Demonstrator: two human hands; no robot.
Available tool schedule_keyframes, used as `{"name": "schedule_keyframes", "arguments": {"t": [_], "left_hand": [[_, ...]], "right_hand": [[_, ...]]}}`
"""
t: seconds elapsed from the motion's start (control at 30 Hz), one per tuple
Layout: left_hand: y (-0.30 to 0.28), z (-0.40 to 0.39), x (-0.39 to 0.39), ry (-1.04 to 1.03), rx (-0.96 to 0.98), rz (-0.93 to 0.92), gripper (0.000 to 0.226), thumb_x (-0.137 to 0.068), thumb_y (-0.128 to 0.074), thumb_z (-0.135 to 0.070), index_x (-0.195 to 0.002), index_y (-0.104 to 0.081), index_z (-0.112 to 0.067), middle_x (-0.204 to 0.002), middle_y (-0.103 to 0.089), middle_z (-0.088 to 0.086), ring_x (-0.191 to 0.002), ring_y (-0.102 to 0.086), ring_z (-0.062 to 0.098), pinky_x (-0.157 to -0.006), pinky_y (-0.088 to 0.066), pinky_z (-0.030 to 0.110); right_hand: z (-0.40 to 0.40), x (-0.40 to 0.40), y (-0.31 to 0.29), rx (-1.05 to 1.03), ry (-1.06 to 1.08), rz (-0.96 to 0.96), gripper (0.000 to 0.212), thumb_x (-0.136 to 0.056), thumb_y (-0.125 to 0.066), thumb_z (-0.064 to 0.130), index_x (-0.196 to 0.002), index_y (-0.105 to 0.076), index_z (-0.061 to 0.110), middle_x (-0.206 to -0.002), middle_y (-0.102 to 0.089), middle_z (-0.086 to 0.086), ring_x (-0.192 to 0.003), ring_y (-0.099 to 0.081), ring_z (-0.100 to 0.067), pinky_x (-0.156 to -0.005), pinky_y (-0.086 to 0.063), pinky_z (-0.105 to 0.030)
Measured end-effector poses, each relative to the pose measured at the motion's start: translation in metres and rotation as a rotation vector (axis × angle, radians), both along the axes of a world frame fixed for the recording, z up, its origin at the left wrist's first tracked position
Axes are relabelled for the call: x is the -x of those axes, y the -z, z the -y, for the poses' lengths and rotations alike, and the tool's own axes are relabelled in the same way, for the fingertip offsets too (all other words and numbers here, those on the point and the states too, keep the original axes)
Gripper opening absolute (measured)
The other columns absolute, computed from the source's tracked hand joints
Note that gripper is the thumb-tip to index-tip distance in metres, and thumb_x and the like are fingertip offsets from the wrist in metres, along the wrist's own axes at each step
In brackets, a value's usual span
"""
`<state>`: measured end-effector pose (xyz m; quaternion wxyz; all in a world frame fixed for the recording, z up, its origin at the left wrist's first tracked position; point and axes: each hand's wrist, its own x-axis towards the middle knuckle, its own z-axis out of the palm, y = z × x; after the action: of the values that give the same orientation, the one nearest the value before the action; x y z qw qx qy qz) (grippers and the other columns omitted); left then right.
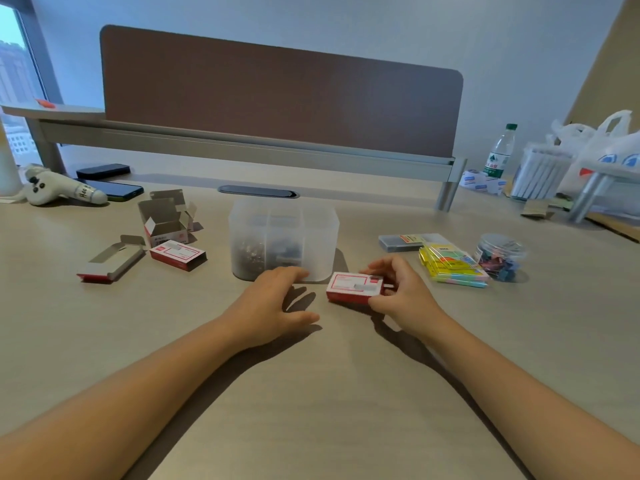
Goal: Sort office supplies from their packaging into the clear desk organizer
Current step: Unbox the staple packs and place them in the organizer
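The clear desk organizer (322,237) stands at the middle of the desk, with small dark and metallic items in its front compartments. Just in front of it, to the right, my right hand (398,292) grips a small red-and-white box (351,287) by its right end, low over the desk. My left hand (277,299) hovers left of that box with relaxed fingers, its fingertips near the organizer's front wall; it holds nothing. Left of the organizer lie a shut red-and-white box (178,254) and two opened, empty-looking boxes (164,220) (110,259).
Right of the organizer lie yellow sticky-note packs (450,266), a flat clear case (405,241) and a round clear tub of coloured clips (500,256). Two phones (114,190) and a plush toy (59,188) lie far left. A bottle (500,150) and bags stand far right, behind a divider panel (277,91).
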<state>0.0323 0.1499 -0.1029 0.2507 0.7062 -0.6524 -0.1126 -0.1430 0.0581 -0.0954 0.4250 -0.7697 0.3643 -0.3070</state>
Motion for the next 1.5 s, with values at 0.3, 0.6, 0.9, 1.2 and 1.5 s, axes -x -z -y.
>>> {"name": "schedule_keyframes", "arguments": {"t": [0.3, 0.6, 0.9, 1.2, 1.5], "left_hand": [[-0.004, -0.006, 0.001, 0.024, 0.066, -0.103, 0.054, -0.078, -0.065, -0.029, -0.127, -0.043, -0.023, -0.129, -0.053, -0.004, -0.11, -0.044, 0.004, -0.073, -0.039, 0.006], [-0.012, -0.01, -0.017, -0.065, 0.132, -0.166, 0.048, -0.078, -0.066, -0.016, -0.122, -0.048, -0.018, -0.129, -0.053, 0.002, -0.123, -0.045, 0.014, -0.097, -0.043, 0.026], [-0.011, -0.008, -0.021, -0.031, 0.111, -0.092, 0.052, -0.078, -0.065, -0.023, -0.126, -0.045, -0.024, -0.13, -0.049, -0.002, -0.123, -0.042, 0.014, -0.099, -0.04, 0.024], [-0.008, -0.005, -0.028, -0.002, 0.134, -0.082, 0.051, -0.075, -0.068, -0.025, -0.122, -0.048, -0.022, -0.126, -0.052, -0.002, -0.111, -0.042, 0.005, -0.09, -0.038, 0.016], [-0.004, -0.006, -0.031, 0.018, 0.145, -0.283, 0.046, -0.074, -0.069, -0.017, -0.105, -0.04, -0.034, -0.122, -0.053, -0.004, -0.108, -0.039, -0.001, -0.071, -0.04, 0.001]], "right_hand": [[-0.026, -0.023, -0.002, -0.039, -0.226, 0.114, 0.038, -0.077, -0.065, 0.004, -0.099, -0.046, 0.028, -0.105, -0.054, 0.008, -0.106, -0.053, -0.015, -0.076, -0.053, -0.015], [-0.015, -0.048, -0.016, -0.194, -0.199, 0.085, 0.015, -0.085, -0.055, 0.003, -0.095, -0.057, 0.012, -0.09, -0.063, 0.0, -0.091, -0.061, -0.018, -0.069, -0.056, -0.022], [-0.02, -0.053, -0.006, -0.31, -0.158, 0.169, 0.013, -0.084, -0.058, 0.009, -0.081, -0.059, 0.021, -0.078, -0.066, 0.006, -0.08, -0.065, -0.016, -0.074, -0.054, -0.031], [-0.017, -0.056, -0.004, -0.296, -0.159, 0.157, 0.019, -0.087, -0.052, 0.006, -0.078, -0.056, 0.022, -0.079, -0.063, 0.007, -0.076, -0.063, -0.012, -0.056, -0.054, -0.014], [-0.009, -0.051, -0.002, -0.47, -0.238, 0.267, 0.018, -0.083, -0.055, 0.001, -0.085, -0.061, 0.017, -0.093, -0.067, -0.006, -0.097, -0.065, -0.028, -0.08, -0.056, -0.032]]}}
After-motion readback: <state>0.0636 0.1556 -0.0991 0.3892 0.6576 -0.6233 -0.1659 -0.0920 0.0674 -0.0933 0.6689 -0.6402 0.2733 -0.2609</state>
